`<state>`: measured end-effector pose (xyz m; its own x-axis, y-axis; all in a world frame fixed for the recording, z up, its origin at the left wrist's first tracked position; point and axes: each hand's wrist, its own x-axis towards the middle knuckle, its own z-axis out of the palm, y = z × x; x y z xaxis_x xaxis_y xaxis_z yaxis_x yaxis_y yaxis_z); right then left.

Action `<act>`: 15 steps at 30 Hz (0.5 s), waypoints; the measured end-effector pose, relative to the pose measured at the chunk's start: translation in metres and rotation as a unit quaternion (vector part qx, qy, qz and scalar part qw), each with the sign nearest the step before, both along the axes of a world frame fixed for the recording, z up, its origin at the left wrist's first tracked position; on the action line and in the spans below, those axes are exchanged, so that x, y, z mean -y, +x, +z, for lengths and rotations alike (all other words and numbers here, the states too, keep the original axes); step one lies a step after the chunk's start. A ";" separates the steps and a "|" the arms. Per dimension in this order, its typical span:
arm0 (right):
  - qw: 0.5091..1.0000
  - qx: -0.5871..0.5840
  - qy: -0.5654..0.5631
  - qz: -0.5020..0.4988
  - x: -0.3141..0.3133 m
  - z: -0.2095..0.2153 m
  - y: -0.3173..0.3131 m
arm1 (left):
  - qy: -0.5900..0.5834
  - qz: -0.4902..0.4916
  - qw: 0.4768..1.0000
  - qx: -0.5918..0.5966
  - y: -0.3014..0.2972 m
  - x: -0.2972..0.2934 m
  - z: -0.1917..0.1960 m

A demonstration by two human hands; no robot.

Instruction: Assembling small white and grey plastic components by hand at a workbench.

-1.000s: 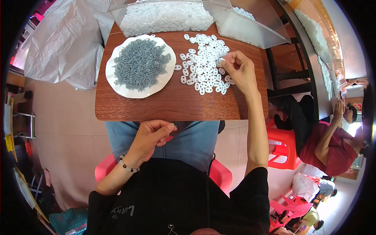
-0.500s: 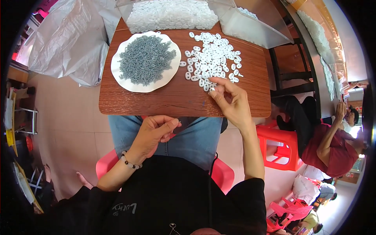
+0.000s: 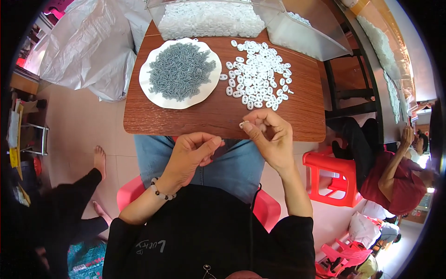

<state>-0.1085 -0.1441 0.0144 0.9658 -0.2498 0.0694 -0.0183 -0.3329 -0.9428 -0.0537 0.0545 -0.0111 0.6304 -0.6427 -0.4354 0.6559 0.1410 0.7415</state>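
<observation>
Right fingers (image 3: 254,131) clamp a white piece (image 3: 241,124) jutting left, axis unclear; left fingers (image 3: 211,145) together.

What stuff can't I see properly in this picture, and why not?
All in the head view:
Tiny thing at the left hand: too small, mostly covered by the fingers.
White two-hole piece in the right hand: small, partly covered by the fingers.
Middle of the white scalloped plate: buried under small grey rods.
Far side of the clear bin: cut off by the upper edge.
</observation>
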 end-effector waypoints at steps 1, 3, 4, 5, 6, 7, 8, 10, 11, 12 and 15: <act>0.995 -0.006 0.097 0.005 -0.006 0.003 0.000 | -0.005 0.012 1.000 0.011 0.000 0.002 0.002; 0.981 -0.015 0.195 0.009 -0.014 0.003 -0.001 | -0.001 0.014 1.000 0.026 0.000 0.006 0.005; 0.980 -0.028 0.198 0.013 -0.017 0.002 -0.001 | 0.001 0.014 0.999 0.043 0.000 0.008 0.006; 0.979 -0.041 0.200 0.017 -0.019 0.002 -0.001 | 0.002 0.013 0.999 0.041 0.001 0.010 0.007; 0.978 -0.041 0.203 0.019 -0.020 0.001 -0.001 | 0.001 0.015 0.999 0.042 0.000 0.011 0.008; 0.976 -0.050 0.211 0.023 -0.020 0.000 -0.001 | 0.000 0.015 0.999 0.042 0.000 0.012 0.009; 0.974 -0.059 0.219 0.027 -0.021 -0.001 -0.001 | 0.003 0.016 0.999 0.042 0.001 0.012 0.009; 0.973 -0.047 0.225 0.028 -0.022 -0.006 0.000 | -0.013 0.014 0.999 0.047 0.003 0.011 0.007; 0.972 -0.034 0.229 0.028 -0.022 -0.008 0.000 | -0.012 0.015 0.999 0.046 0.003 0.011 0.007; 0.972 -0.035 0.230 0.029 -0.022 -0.009 0.000 | -0.010 0.018 0.998 0.051 0.003 0.011 0.006; 0.973 -0.027 0.227 0.024 -0.021 -0.010 -0.001 | 0.002 0.020 0.997 0.071 0.003 0.010 0.004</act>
